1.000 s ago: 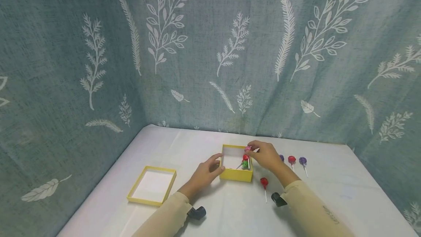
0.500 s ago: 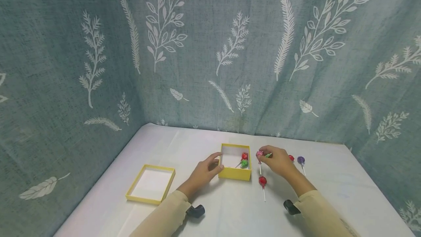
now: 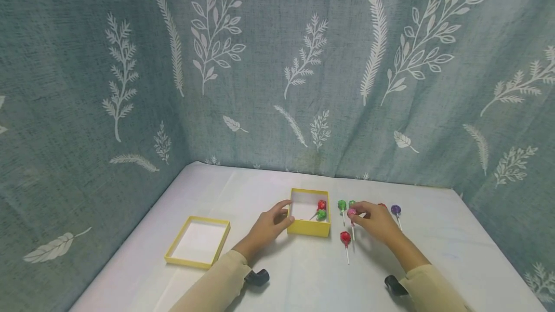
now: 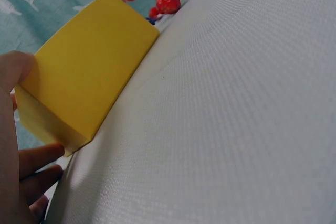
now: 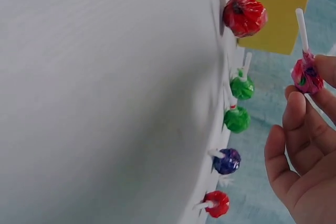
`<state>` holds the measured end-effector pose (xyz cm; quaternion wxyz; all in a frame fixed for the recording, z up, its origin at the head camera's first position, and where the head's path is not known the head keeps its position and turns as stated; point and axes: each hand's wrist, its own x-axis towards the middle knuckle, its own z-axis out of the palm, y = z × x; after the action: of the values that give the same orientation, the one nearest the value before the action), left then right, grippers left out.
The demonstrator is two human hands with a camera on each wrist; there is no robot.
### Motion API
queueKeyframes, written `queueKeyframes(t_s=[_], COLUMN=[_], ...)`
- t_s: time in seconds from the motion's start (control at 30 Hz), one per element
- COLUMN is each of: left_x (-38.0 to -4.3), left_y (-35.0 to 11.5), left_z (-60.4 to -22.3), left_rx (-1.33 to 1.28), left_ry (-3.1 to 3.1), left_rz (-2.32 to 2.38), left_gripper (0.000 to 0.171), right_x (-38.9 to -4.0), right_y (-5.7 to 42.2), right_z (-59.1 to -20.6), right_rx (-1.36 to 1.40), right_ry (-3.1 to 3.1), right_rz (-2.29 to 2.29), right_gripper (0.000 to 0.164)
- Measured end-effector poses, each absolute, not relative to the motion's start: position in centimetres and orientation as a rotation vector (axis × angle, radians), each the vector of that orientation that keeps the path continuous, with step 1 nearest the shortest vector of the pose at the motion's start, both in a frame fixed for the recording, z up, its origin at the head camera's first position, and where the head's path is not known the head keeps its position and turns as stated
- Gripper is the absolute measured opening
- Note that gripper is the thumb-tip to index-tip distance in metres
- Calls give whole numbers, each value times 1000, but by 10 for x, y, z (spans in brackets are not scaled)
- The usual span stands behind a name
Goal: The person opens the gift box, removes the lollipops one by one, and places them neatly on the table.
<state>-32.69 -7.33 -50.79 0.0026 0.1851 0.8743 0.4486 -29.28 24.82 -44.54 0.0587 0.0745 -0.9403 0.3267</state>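
Half a second ago the right hand [image 3: 376, 220] held the pink lollipop [image 3: 351, 213] just right of the yellow box [image 3: 309, 227], and a second ago at the box's right edge; now it is farther right, over the bench [image 3: 312, 278]. Its thumb and fingers pinch the wrapped head, the stick pointing toward the near side. This shift leaves two green lollipops [image 3: 342, 204] in plain sight right of the box, where half a second ago only a bit of green showed behind the fingers.

The left hand [image 3: 264, 230] stays at the box's left side, its bent fingers parted from the thumb and holding the near left corner.

The box stands open, white inside, with a red lollipop [image 3: 322, 204] and a green lollipop [image 3: 321, 214] together at its right side, as before. The shallow yellow lid [image 3: 187, 263] lies well apart to the left, its white inside facing up.

Another red lollipop lies near, right of the box; the right wrist view shows a purple lollipop [image 5: 227, 161] and one more red one beyond the greens, and a second purple one lies farthest right.
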Motion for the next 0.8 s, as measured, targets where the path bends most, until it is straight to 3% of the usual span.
queueKeyframes(t_s=[0.6, 0.8], left_x=[-326, -326], left_y=[-74, -73], left_z=[-508, -506], left_rx=[621, 616], left_ry=[2747, 2752], left_rz=[1426, 1404], left_gripper=[54, 55], right_x=[-274, -273], right_y=[272, 273], right_z=[-457, -461], right_rx=[357, 293], right_ry=[-2914, -2962], right_rz=[1037, 1049], right_gripper=[18, 20])
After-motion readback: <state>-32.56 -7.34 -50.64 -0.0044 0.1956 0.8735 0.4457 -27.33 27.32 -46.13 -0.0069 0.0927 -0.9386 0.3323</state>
